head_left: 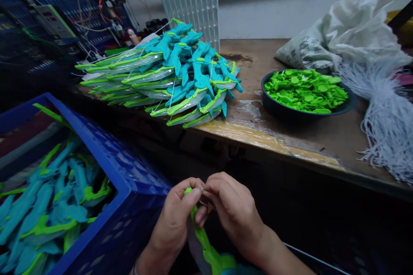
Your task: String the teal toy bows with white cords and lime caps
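Low in the picture, below the table's front edge, my left hand [176, 219] is closed around the green end of a toy sword [206, 249] with a teal grip. My right hand [230, 208] pinches at the sword's green tip beside the left thumb; what it pinches is too small to make out. A thin white string [316, 258] runs off to the right under my right forearm. The sword's lower part is cut off by the frame.
A pile of finished teal and green toy swords [167, 75] lies on the wooden table [290, 137]. A dark bowl [274, 107] holds several small green parts. White strings [387, 124] and a white bag [348, 30] lie at the right. A blue crate [129, 180] of swords stands at the left.
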{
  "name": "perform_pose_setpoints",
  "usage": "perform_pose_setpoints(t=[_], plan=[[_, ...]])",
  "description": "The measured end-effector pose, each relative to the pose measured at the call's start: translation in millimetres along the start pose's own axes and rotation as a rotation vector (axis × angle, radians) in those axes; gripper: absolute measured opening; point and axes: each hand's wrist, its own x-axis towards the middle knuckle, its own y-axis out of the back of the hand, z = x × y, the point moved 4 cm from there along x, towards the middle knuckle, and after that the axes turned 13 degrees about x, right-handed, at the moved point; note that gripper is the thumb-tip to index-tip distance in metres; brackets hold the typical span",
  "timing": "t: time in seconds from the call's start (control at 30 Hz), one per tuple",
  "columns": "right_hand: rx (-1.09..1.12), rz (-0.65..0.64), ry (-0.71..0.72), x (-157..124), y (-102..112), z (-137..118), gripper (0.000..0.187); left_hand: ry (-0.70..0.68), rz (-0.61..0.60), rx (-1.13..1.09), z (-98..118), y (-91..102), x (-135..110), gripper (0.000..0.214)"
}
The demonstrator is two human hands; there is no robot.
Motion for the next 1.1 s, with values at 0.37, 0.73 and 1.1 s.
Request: perform_pose_setpoints(t=[0.37, 0.73, 1.1], plan=[[-0.277, 0.049, 0.129, -8, -7, -12, 0.012, 0.010, -0.017, -0.038, -4, -4.8, 4, 0.027], [-0.144, 0.090, -0.013, -12, -2, -6, 0.012, -0.005, 0.043, -0.023, -1, -4.6, 2, 0.031], [0.008, 0.012, -0.156, -7, 1, -6, 0.012, 0.006, 0.000, -0.043, -6, -7.8, 3, 0.035]])
